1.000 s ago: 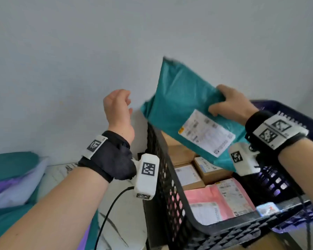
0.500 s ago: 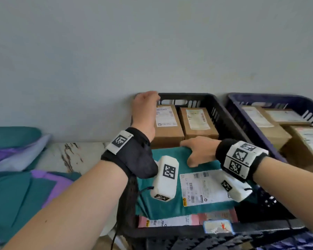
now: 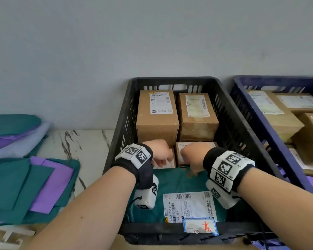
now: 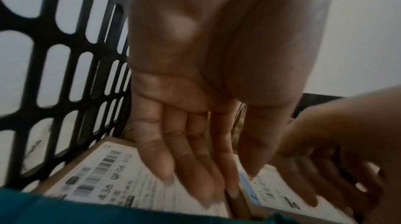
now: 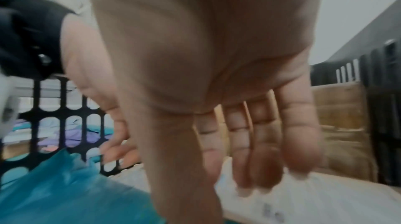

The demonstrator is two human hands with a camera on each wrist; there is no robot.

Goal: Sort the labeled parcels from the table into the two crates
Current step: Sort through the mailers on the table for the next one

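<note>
A teal mailer [image 3: 177, 183] with a white label lies flat in the front of the black crate [image 3: 170, 80], face up. Both hands are inside the crate just beyond the mailer's far edge. My left hand [image 3: 160, 156] has straight fingers [image 4: 190, 167] pointing down onto a small labelled box [image 4: 104, 176]. Beside it, my right hand [image 3: 192, 156] also shows straight fingers [image 5: 256, 150] above another labelled box [image 5: 303, 198]. Neither hand holds anything. The teal mailer [image 5: 65, 184] edge lies beneath the right thumb.
Two tall cardboard boxes [image 3: 157, 114] stand at the back of the black crate. A blue crate [image 3: 249, 105] with several boxes sits to the right. Teal and purple mailers [image 3: 34, 186] are piled on the marble table [image 3: 87, 147] at left.
The right hand lowered the teal mailer into the black crate and let it go. The left hand came off the crate's back corner; both hands now sit over the small middle boxes.
</note>
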